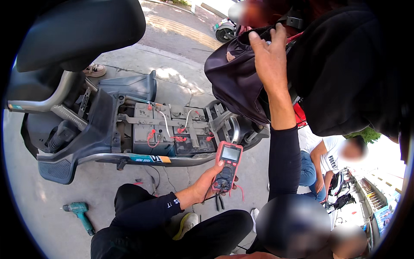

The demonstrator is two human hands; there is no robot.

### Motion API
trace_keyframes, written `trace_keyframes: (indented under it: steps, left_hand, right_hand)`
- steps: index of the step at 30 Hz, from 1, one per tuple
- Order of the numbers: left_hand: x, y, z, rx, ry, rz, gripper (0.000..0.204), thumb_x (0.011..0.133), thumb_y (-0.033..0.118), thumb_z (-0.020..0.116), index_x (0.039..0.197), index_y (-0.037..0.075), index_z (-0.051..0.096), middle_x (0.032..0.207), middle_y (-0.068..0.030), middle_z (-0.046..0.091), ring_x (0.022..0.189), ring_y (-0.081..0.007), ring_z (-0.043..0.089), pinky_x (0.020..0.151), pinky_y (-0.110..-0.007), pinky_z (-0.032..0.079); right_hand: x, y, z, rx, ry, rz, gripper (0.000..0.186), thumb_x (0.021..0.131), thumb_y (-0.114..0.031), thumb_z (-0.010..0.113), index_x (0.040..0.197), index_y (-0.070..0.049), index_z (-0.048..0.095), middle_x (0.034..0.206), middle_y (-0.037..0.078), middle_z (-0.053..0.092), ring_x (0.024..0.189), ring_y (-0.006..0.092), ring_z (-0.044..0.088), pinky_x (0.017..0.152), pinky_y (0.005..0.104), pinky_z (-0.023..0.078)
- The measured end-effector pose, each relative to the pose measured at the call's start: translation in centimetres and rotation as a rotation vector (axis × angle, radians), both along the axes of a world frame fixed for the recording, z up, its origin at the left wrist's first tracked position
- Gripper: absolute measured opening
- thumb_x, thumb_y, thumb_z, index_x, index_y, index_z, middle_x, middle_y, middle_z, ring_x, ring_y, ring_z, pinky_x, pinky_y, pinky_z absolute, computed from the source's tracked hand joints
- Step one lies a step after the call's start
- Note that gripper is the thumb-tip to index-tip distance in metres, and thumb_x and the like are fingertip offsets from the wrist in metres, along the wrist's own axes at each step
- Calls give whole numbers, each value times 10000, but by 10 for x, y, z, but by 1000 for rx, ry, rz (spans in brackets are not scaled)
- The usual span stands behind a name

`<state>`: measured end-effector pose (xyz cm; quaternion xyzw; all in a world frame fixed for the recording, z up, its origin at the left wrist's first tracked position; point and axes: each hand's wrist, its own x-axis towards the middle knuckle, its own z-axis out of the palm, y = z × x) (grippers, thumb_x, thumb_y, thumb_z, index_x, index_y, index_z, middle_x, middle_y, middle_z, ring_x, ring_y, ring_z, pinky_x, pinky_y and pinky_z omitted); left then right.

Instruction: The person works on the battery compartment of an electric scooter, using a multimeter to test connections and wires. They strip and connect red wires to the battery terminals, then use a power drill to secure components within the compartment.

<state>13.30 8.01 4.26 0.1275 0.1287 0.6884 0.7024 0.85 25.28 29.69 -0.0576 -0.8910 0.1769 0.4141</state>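
My left hand [204,184] grips a red and grey multimeter [226,167] with its screen facing up, the thumb beside the screen. Thin leads hang from its lower end. My right hand [271,58] is raised at the upper right, fingers apart, against a dark purple cover [230,71] over the scooter's front; whether it touches the cover I cannot tell. Beyond the meter lies the opened floor of an electric scooter [99,129]. Several grey batteries [144,134] sit in it under a metal strap [166,123], with red terminal caps and white and red wires.
A teal power drill [80,214] lies on the pavement at lower left. Pliers [220,202] lie below the meter. A black plastic panel [131,87] rests behind the scooter, near someone's shoe [95,70]. The seat [82,32] overhangs the upper left. A person in a white shirt [330,153] sits at right.
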Motion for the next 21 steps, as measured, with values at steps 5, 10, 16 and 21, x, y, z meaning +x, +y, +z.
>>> trace_keyframes:
  steps: [5, 10, 16, 21]
  left_hand:
    - [-18, 4, -16, -22, 6, 9, 624, 1010, 623, 438, 1300, 78, 531, 1117, -123, 665, 966, -242, 710, 664, -319, 530]
    - [-18, 8, -17, 1, -15, -63, 575, 1042, 581, 383, 1301, 93, 545, 1135, -133, 672, 987, -256, 702, 650, -328, 511]
    - [-18, 9, -22, 48, 49, -48, 565, 1045, 547, 414, 1318, 65, 524, 1137, -156, 666, 978, -266, 704, 656, -329, 521]
    - [-16, 10, -22, 48, 77, -67, 583, 1047, 542, 411, 1338, 45, 500, 1134, -158, 663, 975, -269, 704, 648, -337, 525]
  right_hand:
    - [60, 10, 30, 255, 583, -353, 663, 1019, -202, 534, 1522, 100, 224, 1582, 300, 253, 1468, 368, 321, 1199, 406, 278]
    - [99, 47, 42, 217, 484, -341, 520, 1012, -147, 542, 1449, 79, 374, 1519, 246, 394, 1422, 327, 399, 1190, 405, 305]
    - [83, 35, 30, 533, -8, -686, 169, 912, -143, 666, 1038, -36, 703, 1015, 123, 714, 994, 310, 654, 890, 421, 503]
    - [72, 60, 20, 777, -178, -747, 228, 872, -137, 709, 1081, -58, 663, 990, 131, 667, 959, 346, 650, 818, 450, 517]
